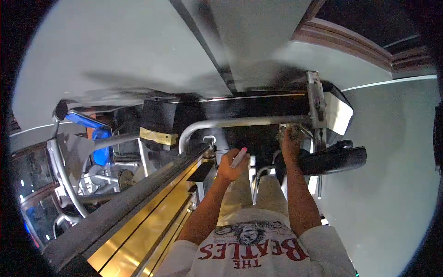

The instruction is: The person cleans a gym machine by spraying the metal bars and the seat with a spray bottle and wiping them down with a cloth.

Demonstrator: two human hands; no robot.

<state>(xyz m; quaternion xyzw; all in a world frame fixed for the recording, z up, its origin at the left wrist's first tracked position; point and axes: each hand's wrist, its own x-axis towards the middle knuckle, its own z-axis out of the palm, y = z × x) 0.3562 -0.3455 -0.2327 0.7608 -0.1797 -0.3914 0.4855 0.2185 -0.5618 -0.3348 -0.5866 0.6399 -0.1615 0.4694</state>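
My left hand is closed around a slim white tube with a pink end, which looks like a marker or small bottle. It is held above my left leg, beside the grey metal post of an exercise machine. Farther forward, my right hand reaches to the machine's curved grey tube frame. Its fingers are bent around something brownish and crumpled, perhaps a cloth, against the frame; blur hides what it is. A black padded seat or rest is just to the right of that hand.
A long dark padded bar runs diagonally at my left over a gold-lit panel. Beyond it stand more gym machines with blue pads. A black box with a yellow label is near the wall. An upright perforated metal post rises at right.
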